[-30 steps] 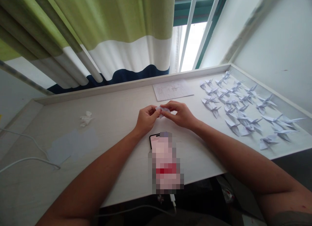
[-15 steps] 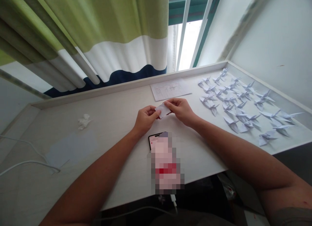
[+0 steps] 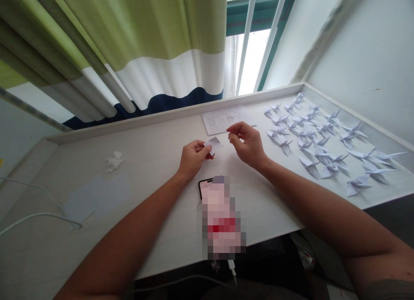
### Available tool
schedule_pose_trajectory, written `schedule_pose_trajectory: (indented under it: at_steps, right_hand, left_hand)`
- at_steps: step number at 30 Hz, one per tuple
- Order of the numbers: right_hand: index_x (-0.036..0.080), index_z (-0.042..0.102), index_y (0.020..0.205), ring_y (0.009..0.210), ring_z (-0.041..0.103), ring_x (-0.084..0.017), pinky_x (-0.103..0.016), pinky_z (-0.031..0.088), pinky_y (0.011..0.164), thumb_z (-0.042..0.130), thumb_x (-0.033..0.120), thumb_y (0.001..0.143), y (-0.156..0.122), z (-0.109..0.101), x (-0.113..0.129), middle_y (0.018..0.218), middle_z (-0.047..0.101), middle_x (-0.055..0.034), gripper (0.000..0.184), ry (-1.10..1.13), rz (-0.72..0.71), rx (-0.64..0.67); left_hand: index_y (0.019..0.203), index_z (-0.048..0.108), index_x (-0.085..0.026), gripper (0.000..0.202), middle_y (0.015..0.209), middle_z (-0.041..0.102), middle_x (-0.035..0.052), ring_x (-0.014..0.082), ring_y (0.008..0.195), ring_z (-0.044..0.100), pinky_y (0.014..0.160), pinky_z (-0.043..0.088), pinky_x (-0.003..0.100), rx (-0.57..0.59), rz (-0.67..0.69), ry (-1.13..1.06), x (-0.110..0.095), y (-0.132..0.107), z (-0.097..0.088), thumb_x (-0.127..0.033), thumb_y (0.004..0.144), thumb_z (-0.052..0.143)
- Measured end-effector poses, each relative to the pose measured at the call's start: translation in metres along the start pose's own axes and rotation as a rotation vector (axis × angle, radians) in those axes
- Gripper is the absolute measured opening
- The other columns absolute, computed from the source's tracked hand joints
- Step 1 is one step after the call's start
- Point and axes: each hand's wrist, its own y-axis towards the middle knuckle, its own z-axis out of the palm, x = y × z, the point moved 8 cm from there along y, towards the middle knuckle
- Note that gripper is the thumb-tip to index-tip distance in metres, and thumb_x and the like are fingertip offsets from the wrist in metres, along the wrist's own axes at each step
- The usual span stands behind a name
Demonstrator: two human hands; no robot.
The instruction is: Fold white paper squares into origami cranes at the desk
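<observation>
Between the thumb and fingers of my left hand (image 3: 195,156) is a small folded piece of white paper (image 3: 214,142), held just above the desk. My right hand (image 3: 246,144) is raised to the right of the paper, apart from it, with its fingers curled and parted and nothing visible in them. Below my hands a phone (image 3: 204,188) lies on the desk, most of it blurred out by large pixels. Several white folded paper cranes (image 3: 318,138) stand in loose rows to the right of my right hand.
A printed paper pad (image 3: 217,121) lies behind my hands. At the left are a crumpled tissue (image 3: 114,162), flat white paper sheets (image 3: 97,196) and a white cable (image 3: 39,215). The desk's raised back edge (image 3: 136,123) runs below a curtain (image 3: 168,71).
My right hand has let go of the folded paper and moved up and to the right. My left hand still holds the paper in about the same place.
</observation>
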Motion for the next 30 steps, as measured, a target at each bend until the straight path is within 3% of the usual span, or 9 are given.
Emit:
schedule_pose_trajectory:
  at_steps: [5,8,12,17,22,30]
  right_hand:
    - [0.027,0.075,0.107,0.1,0.066,-0.027,-0.046,0.052,0.092,0.069,0.027,0.095,-0.015,0.033,0.029,0.104,0.075,-0.0066,0.013,-0.252,-0.422,0.413]
    - [0.029,0.077,0.108,0.106,0.065,-0.027,-0.047,0.049,0.096,0.063,0.029,0.103,-0.019,0.042,0.027,0.113,0.077,-0.0071,0.015,-0.354,-0.51,0.514]
    - [0.029,0.076,0.107,0.102,0.066,-0.025,-0.045,0.05,0.094,0.054,0.029,0.109,-0.017,0.043,0.023,0.113,0.078,-0.0069,0.022,-0.437,-0.532,0.534]
    - [0.026,0.075,0.107,0.097,0.065,-0.024,-0.043,0.053,0.087,0.049,0.024,0.109,-0.015,0.04,0.023,0.111,0.076,-0.0092,0.026,-0.446,-0.503,0.509]
    - [0.023,0.074,0.1,0.093,0.066,-0.024,-0.041,0.055,0.083,0.054,0.033,0.109,-0.012,0.036,0.019,0.104,0.075,-0.0101,0.024,-0.398,-0.431,0.452]
    - [0.021,0.074,0.093,0.086,0.068,-0.02,-0.038,0.055,0.079,0.062,0.035,0.104,-0.009,0.028,0.018,0.099,0.076,-0.0082,0.022,-0.286,-0.327,0.377]
  left_hand:
    - [0.079,0.067,-0.017,0.029,0.065,0.072,0.0023,0.0157,0.058,0.067,0.064,0.055,0.03,-0.008,0.012,-0.013,0.0,0.002,-0.001,-0.038,0.074,0.087]
    - [0.077,0.067,-0.017,0.028,0.065,0.071,0.0022,0.0151,0.059,0.066,0.065,0.054,0.03,0.009,0.006,-0.033,0.0,0.003,-0.001,-0.038,0.074,0.086]
    - [0.074,0.068,-0.017,0.025,0.066,0.071,0.0021,0.0158,0.064,0.069,0.071,0.056,0.031,0.055,-0.017,-0.072,-0.002,0.003,0.001,-0.038,0.076,0.082]
    - [0.088,0.074,-0.015,0.027,0.085,0.078,0.0072,0.0209,0.082,0.077,0.082,0.057,0.034,0.159,-0.048,-0.1,-0.004,0.001,0.009,-0.038,0.078,0.082]
    - [0.099,0.077,-0.015,0.037,0.09,0.081,0.0092,0.0239,0.089,0.079,0.088,0.057,0.038,0.202,-0.054,-0.127,-0.003,0.001,0.011,-0.044,0.078,0.086]
    - [0.107,0.077,-0.016,0.049,0.1,0.084,0.0109,0.0257,0.097,0.079,0.09,0.056,0.038,0.241,-0.006,-0.106,-0.001,0.001,0.012,-0.054,0.078,0.089]
